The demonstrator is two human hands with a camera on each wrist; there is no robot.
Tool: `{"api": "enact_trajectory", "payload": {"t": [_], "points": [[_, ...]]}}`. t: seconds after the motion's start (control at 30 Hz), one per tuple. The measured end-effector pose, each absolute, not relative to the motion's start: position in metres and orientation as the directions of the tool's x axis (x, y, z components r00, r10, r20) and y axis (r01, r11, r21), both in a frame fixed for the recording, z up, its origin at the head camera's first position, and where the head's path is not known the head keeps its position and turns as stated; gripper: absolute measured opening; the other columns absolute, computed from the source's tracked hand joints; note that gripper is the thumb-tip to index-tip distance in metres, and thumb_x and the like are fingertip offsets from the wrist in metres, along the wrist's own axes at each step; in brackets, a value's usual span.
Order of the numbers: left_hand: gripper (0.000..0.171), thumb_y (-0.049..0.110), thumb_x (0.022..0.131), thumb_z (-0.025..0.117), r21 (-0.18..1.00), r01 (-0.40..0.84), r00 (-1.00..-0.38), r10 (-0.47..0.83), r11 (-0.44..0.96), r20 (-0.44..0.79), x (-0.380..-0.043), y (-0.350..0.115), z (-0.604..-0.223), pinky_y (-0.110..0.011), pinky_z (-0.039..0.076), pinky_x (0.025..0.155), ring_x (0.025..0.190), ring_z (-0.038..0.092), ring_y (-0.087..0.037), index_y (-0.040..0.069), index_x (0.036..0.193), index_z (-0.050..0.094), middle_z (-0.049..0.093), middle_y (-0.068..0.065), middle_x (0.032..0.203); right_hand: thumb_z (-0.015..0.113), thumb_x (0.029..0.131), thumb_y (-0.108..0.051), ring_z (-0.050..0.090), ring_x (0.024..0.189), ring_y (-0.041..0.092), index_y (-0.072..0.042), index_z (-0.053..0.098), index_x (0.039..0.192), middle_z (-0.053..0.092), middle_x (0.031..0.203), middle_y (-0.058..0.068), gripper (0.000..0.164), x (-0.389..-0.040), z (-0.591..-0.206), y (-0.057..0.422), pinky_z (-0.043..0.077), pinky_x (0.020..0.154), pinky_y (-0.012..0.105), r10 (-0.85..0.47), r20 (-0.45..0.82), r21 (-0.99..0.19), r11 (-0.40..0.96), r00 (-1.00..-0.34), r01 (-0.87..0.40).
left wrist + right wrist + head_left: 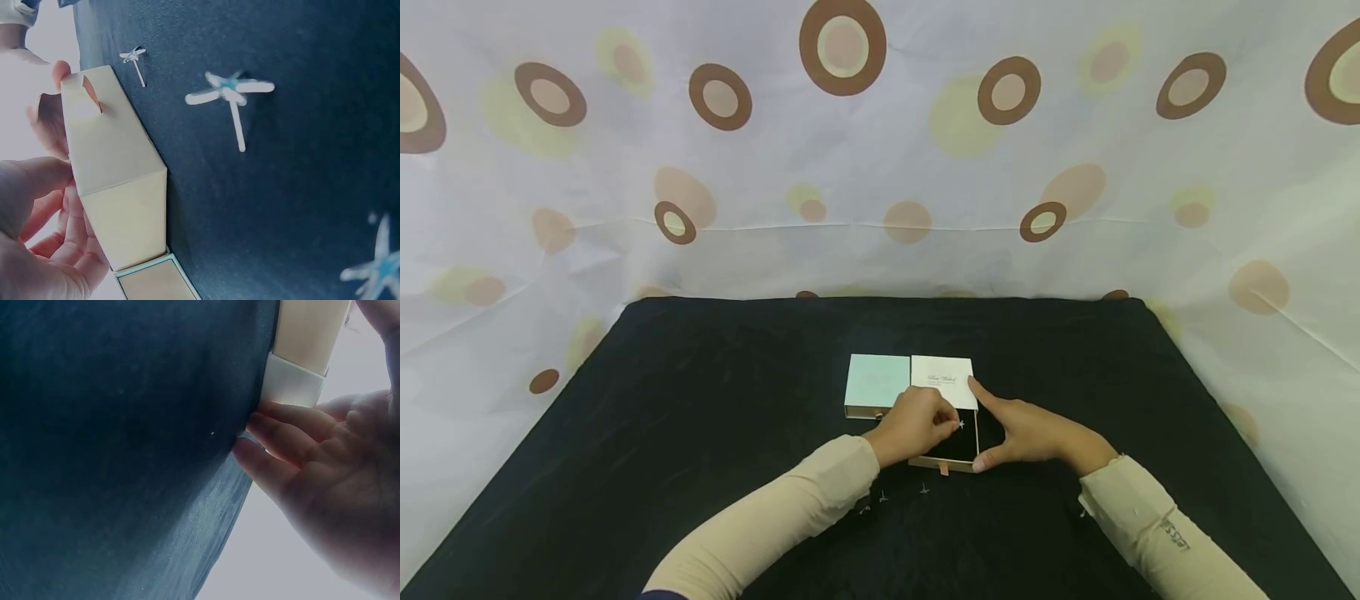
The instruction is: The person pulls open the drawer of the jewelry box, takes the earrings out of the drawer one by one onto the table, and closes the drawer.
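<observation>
My left hand (917, 423) is over the pulled-out drawer (943, 464) of a white box (942, 377), pinching a small silvery starfish-shaped stud earring (961, 424) at the fingertips. The left wrist view does not show that earring. Along the box's right side rests my right hand (1030, 429), with its thumb at the drawer's front corner. Its fairly straight fingers (281, 440) touch the side of the box's white sleeve (290, 381). On the dark cloth in front lie more starfish stud earrings, one (231, 94) near the drawer and another (382, 269) farther left.
A closed mint-green box (877, 380) stands against the white box's left side. Black cloth (737, 367) covers the table, and a white curtain with brown circles (880, 167) hangs behind it. An orange ribbon tab (943, 469) sticks out of the drawer front.
</observation>
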State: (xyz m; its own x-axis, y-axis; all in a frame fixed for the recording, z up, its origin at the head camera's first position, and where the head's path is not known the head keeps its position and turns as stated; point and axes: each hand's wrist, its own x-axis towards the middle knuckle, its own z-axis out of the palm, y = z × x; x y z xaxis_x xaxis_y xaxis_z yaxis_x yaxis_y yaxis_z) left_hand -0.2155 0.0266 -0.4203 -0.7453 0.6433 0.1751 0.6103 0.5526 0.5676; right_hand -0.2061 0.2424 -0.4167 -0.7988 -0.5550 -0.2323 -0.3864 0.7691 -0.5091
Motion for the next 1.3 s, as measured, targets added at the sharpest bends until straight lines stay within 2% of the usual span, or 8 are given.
{"api": "enact_trajectory", "payload": {"t": [0.1, 0.47, 0.7, 0.87, 0.93, 1.1, 1.2, 1.3], "points": [[0.011, 0.011, 0.089, 0.068, 0.566, 0.617, -0.741, 0.646, 0.546, 0.185, -0.216, 0.027, -0.419, -0.012, 0.043, 0.057, 0.058, 0.054, 0.002, 0.007, 0.086, 0.077, 0.071, 0.003, 0.075, 0.074, 0.072, -0.059, 0.058, 0.109, 0.027, -0.002, 0.001, 0.153, 0.035, 0.146, 0.031, 0.123, -0.206, -0.416, 0.242, 0.042, 0.096, 0.052, -0.556, -0.23, -0.504, 0.77, -0.799, -0.391], [0.01, 0.014, 0.09, 0.068, 0.563, 0.608, -0.754, 0.63, 0.561, 0.187, -0.217, 0.026, -0.412, -0.012, 0.044, 0.06, 0.063, 0.055, 0.001, 0.009, 0.087, 0.077, 0.07, 0.004, 0.077, 0.073, 0.073, -0.058, 0.05, 0.123, 0.038, -0.002, 0.001, 0.153, 0.03, 0.148, 0.03, 0.121, -0.206, -0.415, 0.243, 0.039, 0.099, 0.054, -0.556, -0.232, -0.512, 0.767, -0.798, -0.386], [0.009, 0.013, 0.089, 0.069, 0.568, 0.608, -0.751, 0.634, 0.555, 0.185, -0.215, 0.022, -0.409, -0.012, 0.044, 0.061, 0.065, 0.058, 0.001, 0.009, 0.089, 0.077, 0.072, 0.003, 0.079, 0.074, 0.074, -0.057, 0.058, 0.11, 0.029, 0.0, 0.0, 0.152, 0.034, 0.146, 0.031, 0.122, -0.207, -0.414, 0.242, 0.043, 0.094, 0.051, -0.568, -0.23, -0.509, 0.762, -0.79, -0.4], [0.01, 0.012, 0.09, 0.068, 0.556, 0.638, -0.725, 0.659, 0.533, 0.201, -0.212, 0.018, -0.404, -0.011, 0.045, 0.064, 0.069, 0.06, -0.001, 0.008, 0.091, 0.077, 0.071, 0.001, 0.082, 0.074, 0.073, -0.058, 0.058, 0.11, 0.03, 0.0, 0.0, 0.152, 0.034, 0.146, 0.031, 0.122, -0.208, -0.414, 0.242, 0.043, 0.094, 0.051, -0.569, -0.231, -0.503, 0.764, -0.789, -0.403], [0.011, 0.013, 0.09, 0.067, 0.544, 0.655, -0.709, 0.676, 0.524, 0.202, -0.209, 0.016, -0.401, -0.011, 0.045, 0.065, 0.07, 0.059, 0.0, 0.007, 0.093, 0.076, 0.07, 0.001, 0.085, 0.074, 0.073, -0.058, 0.059, 0.107, 0.027, 0.0, 0.0, 0.152, 0.034, 0.145, 0.032, 0.122, -0.209, -0.414, 0.242, 0.043, 0.093, 0.051, -0.569, -0.23, -0.5, 0.765, -0.79, -0.405], [0.013, 0.014, 0.092, 0.065, 0.475, 0.741, -0.623, 0.75, 0.475, 0.223, -0.197, 0.007, -0.395, -0.01, 0.042, 0.064, 0.07, 0.054, 0.0, 0.007, 0.096, 0.075, 0.062, 0.003, 0.083, 0.073, 0.074, -0.057, 0.056, 0.079, 0.013, -0.001, -0.002, 0.152, 0.044, 0.138, 0.031, 0.122, -0.209, -0.414, 0.242, 0.045, 0.079, 0.04, -0.567, -0.241, -0.507, 0.766, -0.788, -0.396], [0.013, 0.014, 0.092, 0.065, 0.395, 0.809, -0.548, 0.802, 0.435, 0.238, -0.191, 0.001, -0.393, -0.009, 0.04, 0.064, 0.071, 0.055, -0.002, 0.008, 0.096, 0.075, 0.06, 0.003, 0.081, 0.073, 0.075, -0.057, 0.058, 0.081, 0.016, -0.002, -0.003, 0.152, 0.044, 0.137, 0.032, 0.122, -0.209, -0.415, 0.241, 0.045, 0.079, 0.041, -0.566, -0.242, -0.509, 0.766, -0.788, -0.393], [0.013, 0.015, 0.093, 0.064, 0.291, 0.861, -0.485, 0.848, 0.418, 0.216, -0.186, -0.001, -0.393, -0.007, 0.039, 0.063, 0.071, 0.055, -0.001, 0.011, 0.096, 0.076, 0.059, 0.004, 0.083, 0.073, 0.075, -0.057, 0.06, 0.094, 0.022, -0.002, -0.003, 0.152, 0.038, 0.142, 0.033, 0.122, -0.21, -0.415, 0.243, 0.046, 0.085, 0.046, -0.565, -0.236, -0.507, 0.766, -0.79, -0.396]]}}
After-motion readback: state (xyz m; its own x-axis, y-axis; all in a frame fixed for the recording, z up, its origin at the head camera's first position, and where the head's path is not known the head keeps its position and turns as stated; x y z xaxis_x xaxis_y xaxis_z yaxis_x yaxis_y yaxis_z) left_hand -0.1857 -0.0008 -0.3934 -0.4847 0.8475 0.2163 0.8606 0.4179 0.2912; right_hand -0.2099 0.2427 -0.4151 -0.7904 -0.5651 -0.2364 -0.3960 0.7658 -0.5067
